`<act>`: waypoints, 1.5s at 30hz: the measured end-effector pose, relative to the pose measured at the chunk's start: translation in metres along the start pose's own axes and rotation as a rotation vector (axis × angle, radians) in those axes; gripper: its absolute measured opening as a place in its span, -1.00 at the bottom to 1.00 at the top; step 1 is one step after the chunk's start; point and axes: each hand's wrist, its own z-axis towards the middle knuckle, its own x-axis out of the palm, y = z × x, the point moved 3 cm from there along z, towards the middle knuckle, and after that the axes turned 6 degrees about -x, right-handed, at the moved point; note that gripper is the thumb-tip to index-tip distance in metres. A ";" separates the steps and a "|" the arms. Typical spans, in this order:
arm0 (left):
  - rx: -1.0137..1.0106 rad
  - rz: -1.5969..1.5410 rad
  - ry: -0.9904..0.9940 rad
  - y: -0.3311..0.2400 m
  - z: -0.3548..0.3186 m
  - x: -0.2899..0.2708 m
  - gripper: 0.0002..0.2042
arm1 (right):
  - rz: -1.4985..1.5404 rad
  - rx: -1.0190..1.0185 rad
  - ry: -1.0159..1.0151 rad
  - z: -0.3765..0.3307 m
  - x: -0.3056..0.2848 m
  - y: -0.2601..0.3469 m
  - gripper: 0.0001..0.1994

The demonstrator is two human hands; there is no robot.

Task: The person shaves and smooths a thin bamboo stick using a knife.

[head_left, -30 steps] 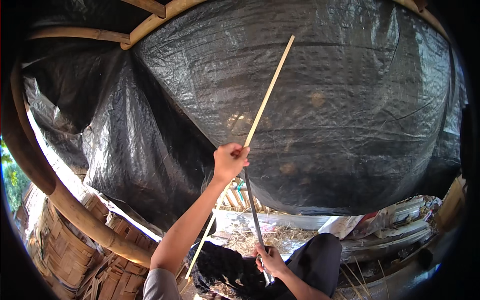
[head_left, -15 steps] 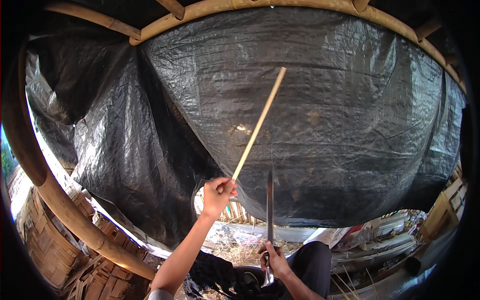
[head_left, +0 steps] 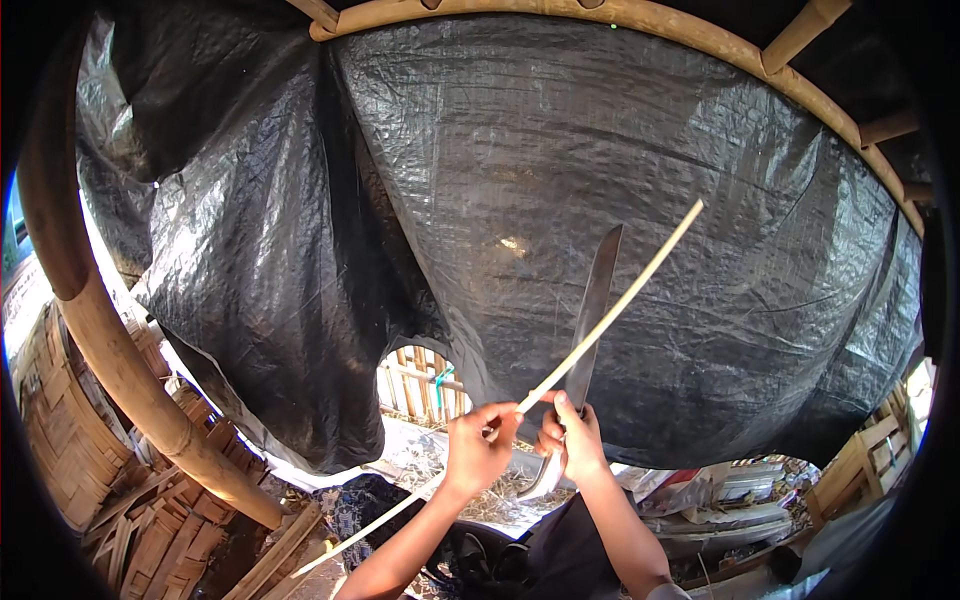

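My left hand (head_left: 478,448) is closed around a long, thin bamboo strip (head_left: 640,283). The strip slants up to the right, and its other end runs down past my left forearm. Close beside it, my right hand (head_left: 576,442) grips a machete (head_left: 598,290) by its handle, the dark blade pointing up and leaning a little right. The strip crosses in front of the blade just above my right hand; whether the two touch, I cannot tell. My fingers partly cover the handle.
A black tarp (head_left: 560,150) hangs ahead, under a curved bamboo pole (head_left: 690,30). On the left stands a thick bamboo post (head_left: 150,410), with woven bamboo panels (head_left: 70,420) beside it. A wooden frame (head_left: 860,465) is at the right.
Both hands have come together. The strip has swung right and lower, and its lower end now shows. The machete has risen and tilted right, its blade turned broadside.
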 end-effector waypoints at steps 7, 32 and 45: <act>-0.011 0.025 -0.031 0.028 -0.047 0.014 -0.84 | -0.037 0.003 -0.174 -0.016 -0.020 -0.011 -0.79; -0.597 0.840 -0.367 0.151 -0.250 -0.144 -0.71 | 0.220 -0.095 -0.348 0.002 -0.077 0.003 -0.78; -0.821 0.272 -0.624 0.114 -0.348 -0.196 -0.72 | 0.221 0.047 -0.312 0.004 -0.082 -0.005 -0.74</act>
